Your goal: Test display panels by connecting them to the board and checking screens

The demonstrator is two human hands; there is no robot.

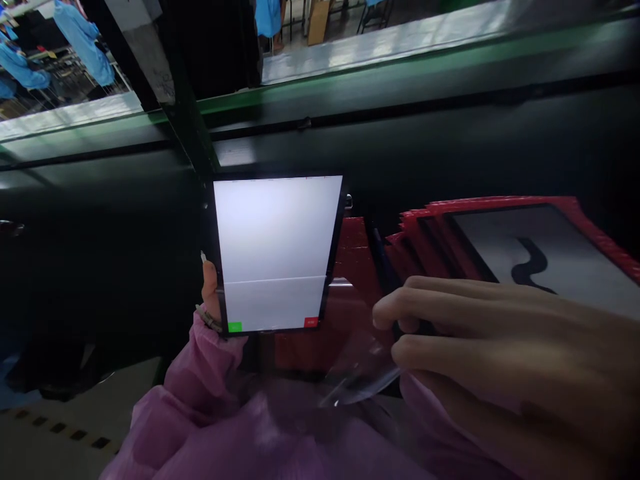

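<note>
A lit display panel with a white screen and small green and red blocks at its lower corners is tilted before me. My left hand holds it at its left edge; only part of the fingers shows, the rest lies behind the panel. My right hand is large and close to the camera at the lower right, its fingers bent and partly together. From its fingertips a clear plastic film hangs down to the left. Behind that hand lies a stack of red-edged sleeves with a dark-framed panel on top.
A red box or pad lies under the panel's right side. A green frame post and a metal rail run behind the dark work surface. People in blue clothing are in the background at the upper left.
</note>
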